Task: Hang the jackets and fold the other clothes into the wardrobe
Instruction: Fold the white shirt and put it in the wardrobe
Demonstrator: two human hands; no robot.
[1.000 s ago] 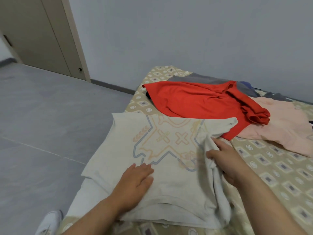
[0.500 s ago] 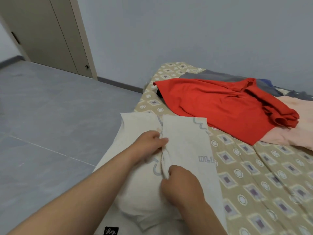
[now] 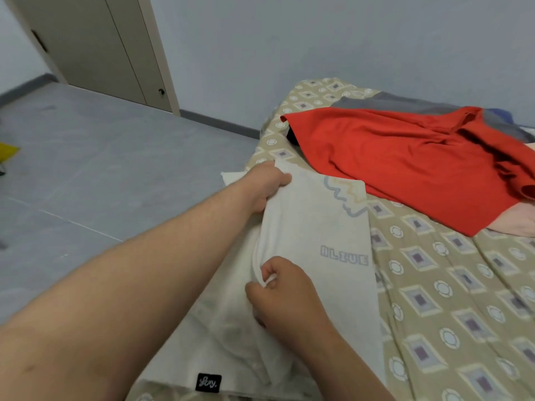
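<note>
The left grip (image 3: pixel 267 183) pinches the far edge of one white T-shirt (image 3: pixel 318 227), the right grip (image 3: pixel 278 287) its near fold, on the bed (image 3: pixel 463 299). Right of both lie one red garment (image 3: pixel 405 160), one grey garment (image 3: pixel 405 101) and one pink garment (image 3: pixel 515 227).

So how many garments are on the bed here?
4: white shirt nearest, red shirt behind it, grey garment under the red, pink garment at right edge. More may be hidden.
</note>
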